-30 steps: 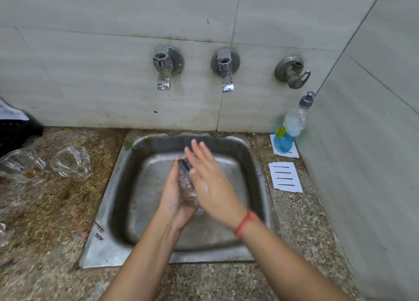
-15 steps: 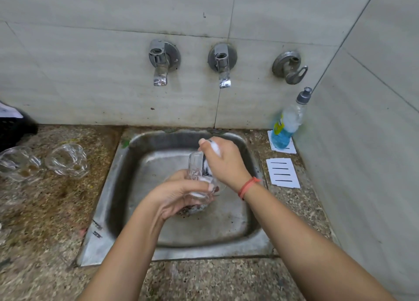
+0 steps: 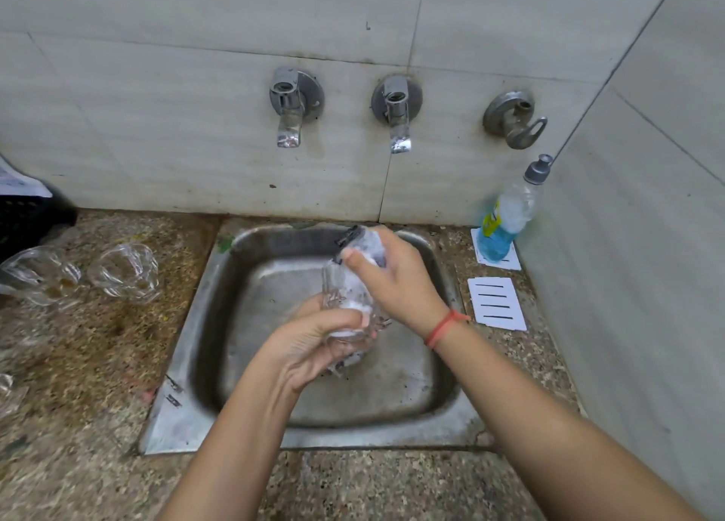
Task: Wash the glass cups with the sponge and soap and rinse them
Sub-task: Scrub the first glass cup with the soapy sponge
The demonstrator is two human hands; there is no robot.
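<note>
The left hand (image 3: 310,344) has its grip clenched round the lower part of a glass cup (image 3: 341,289), fingers and thumb curled about it, holding it tilted above the middle of the sink (image 3: 184,367). The right hand (image 3: 400,285) grasps a soapy sponge (image 3: 365,245), thumb on the near side and fingers wrapped over the far side. The sponge sits at the cup's upper end and touches the glass. Foam and blur hide whether it reaches inside the mouth, and the left fingers cover the cup's base. A red thread band (image 3: 445,326) circles the right wrist.

On the speckled counter (image 3: 98,363) left of the sink, a second cup (image 3: 125,271) and a third cup (image 3: 43,275) sit just beside each other; whether they are upright or tipped cannot be told. A black crate (image 3: 23,222) lies behind them at the frame's edge. To the right of the sink a soap bottle (image 3: 506,214) with blue liquid leans into the wall corner on a white slotted pad (image 3: 480,255). Another slotted pad (image 3: 496,302) lies nearer, close to the right wrist. Three taps are fixed to the tiled wall above the sink: the left tap (image 3: 288,108), the middle tap (image 3: 397,112) and the right tap (image 3: 514,118)
</note>
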